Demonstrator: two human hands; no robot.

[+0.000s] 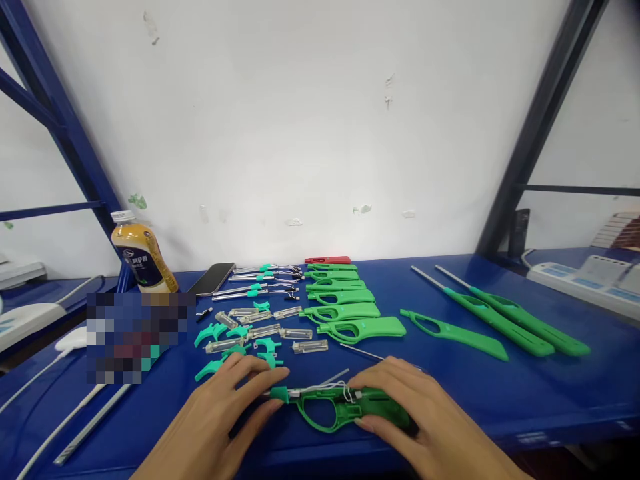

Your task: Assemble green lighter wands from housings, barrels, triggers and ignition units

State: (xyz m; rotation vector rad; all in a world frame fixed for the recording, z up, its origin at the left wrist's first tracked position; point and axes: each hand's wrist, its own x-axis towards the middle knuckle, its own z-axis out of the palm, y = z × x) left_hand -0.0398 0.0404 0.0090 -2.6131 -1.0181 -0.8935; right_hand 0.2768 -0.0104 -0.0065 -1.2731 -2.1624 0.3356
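Left grip (227, 392) pinched on teal collar (280, 395); right grip (424, 400) clamped on green casing (345, 416).

There are eight clear tanks (310, 347), two closed lighters (510, 324), one red casing (330, 260), one phone (215, 278) and one bottle (144, 259).

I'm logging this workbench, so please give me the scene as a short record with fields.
left grip: pinching at the teal collar
right grip: on the wider end of the open green shell
wires: white wires across the shell
beyond hands: teal curved pieces, clear cases
row behind: green shells, farthest a red shell
right side: two long-rod green pieces
back left: bottle, phone
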